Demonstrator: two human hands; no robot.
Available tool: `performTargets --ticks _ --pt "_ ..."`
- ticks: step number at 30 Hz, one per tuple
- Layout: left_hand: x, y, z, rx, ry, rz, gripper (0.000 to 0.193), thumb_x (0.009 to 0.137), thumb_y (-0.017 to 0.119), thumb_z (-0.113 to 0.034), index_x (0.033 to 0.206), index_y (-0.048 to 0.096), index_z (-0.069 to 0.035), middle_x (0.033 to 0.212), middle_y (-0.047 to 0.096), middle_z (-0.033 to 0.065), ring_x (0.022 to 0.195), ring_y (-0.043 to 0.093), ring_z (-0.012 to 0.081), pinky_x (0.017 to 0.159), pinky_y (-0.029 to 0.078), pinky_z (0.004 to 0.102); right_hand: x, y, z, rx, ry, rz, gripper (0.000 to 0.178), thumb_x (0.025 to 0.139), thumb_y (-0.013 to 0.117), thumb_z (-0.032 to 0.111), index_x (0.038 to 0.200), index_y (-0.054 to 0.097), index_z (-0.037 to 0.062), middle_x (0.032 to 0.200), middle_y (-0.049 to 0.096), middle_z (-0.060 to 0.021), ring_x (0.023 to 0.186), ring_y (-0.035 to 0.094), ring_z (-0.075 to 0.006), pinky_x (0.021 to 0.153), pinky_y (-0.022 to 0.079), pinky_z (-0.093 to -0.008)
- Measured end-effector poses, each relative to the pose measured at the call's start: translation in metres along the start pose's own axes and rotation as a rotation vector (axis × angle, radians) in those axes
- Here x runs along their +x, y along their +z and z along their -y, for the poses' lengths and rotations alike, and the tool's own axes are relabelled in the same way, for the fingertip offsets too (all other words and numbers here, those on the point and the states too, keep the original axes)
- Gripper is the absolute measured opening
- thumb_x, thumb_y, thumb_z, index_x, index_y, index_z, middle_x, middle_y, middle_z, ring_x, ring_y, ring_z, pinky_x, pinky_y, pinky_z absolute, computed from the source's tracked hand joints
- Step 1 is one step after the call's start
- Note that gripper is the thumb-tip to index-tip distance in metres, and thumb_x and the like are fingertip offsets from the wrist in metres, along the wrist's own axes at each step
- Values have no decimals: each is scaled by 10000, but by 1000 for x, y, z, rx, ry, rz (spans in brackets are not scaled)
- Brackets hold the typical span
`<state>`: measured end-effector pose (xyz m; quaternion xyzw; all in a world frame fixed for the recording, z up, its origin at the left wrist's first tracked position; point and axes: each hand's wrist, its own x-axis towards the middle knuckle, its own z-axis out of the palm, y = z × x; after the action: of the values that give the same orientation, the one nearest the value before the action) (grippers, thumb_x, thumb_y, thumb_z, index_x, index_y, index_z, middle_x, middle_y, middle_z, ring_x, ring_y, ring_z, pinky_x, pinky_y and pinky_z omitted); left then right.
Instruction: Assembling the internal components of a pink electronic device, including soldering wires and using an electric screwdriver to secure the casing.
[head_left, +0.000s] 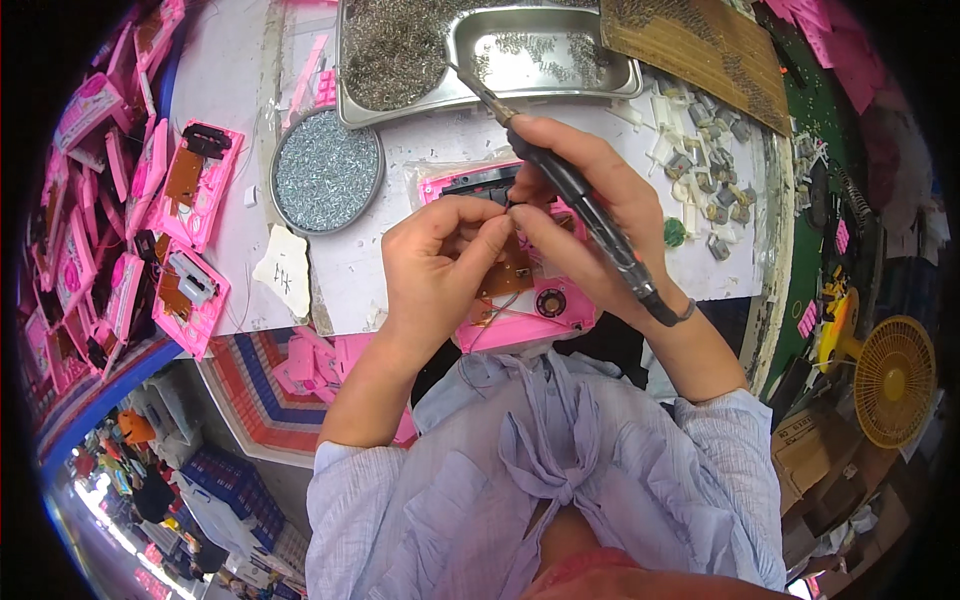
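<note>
Beneath both hands, at the near edge of the white table (352,285), lies an open pink case (512,333) with a brown circuit board (512,282) and a round speaker (551,303) inside. The left hand (437,250) has its thumb and forefinger pressed together, right up against the fingertips of the right hand (630,195); whatever tiny thing sits between them is too small to make out. The right hand is also wrapped round a black screwdriver (567,177), which slants away to the left, its tip beyond both hands by the steel tray (505,82). The case looks light and stiff, its plastic probably smooth enough to slide, while the board seems easily damaged, so the pink rim on the near side of the hands looks the safest hold. That rim appears to reach to or just past the table's edge, which leaves it poorly backed there. Bare tabletop shows left of the left hand as far as a paper scrap (276,268); right of the right hand, small grey parts (715,170) crowd the surface.
</note>
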<state>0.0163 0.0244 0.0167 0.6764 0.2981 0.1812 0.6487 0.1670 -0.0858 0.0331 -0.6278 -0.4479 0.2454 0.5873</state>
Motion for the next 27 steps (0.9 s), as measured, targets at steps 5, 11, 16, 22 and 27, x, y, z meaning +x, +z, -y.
performTargets --ticks 5,11,16,22,27 --pt "4 1 9 102 150 -17 87 938 734 -40 980 723 36 827 724 44 697 678 82 624 558 228 3 10 -6 -15 -79 -86 583 833 705 -72 1379 607 106 969 638 -77 828 658 -172 749 541 -284" --pt "3 -2 6 -240 -65 -7 112 951 723 -38 1033 722 37 841 722 41 710 660 72 655 546 209 -1 13 -11 16 -16 -145 574 826 723 -80 1362 610 92 975 641 -75 830 662 -164 752 545 -284" --pt "3 -7 4 -236 -93 -5 107 972 705 -52 1018 699 45 851 709 28 697 638 65 634 510 194 -5 12 -10 -197 -154 -104 626 798 738 -86 1377 599 108 1002 652 -99 859 684 -240 740 555 -303" --pt "10 -24 8 15 115 -36 89 915 744 -48 944 706 27 945 668 48 744 598 69 648 475 205 -31 15 -20 -388 -324 30 583 861 720 56 1416 573 162 1091 670 -110 1003 671 -306 1096 395 -596" --pt "8 -23 -4 394 199 -6 91 819 783 -37 849 715 15 964 593 74 758 586 150 649 478 274 -37 16 -31 -373 -293 56 578 851 730 51 1400 583 155 1106 674 -119 1002 671 -305 1105 404 -572"
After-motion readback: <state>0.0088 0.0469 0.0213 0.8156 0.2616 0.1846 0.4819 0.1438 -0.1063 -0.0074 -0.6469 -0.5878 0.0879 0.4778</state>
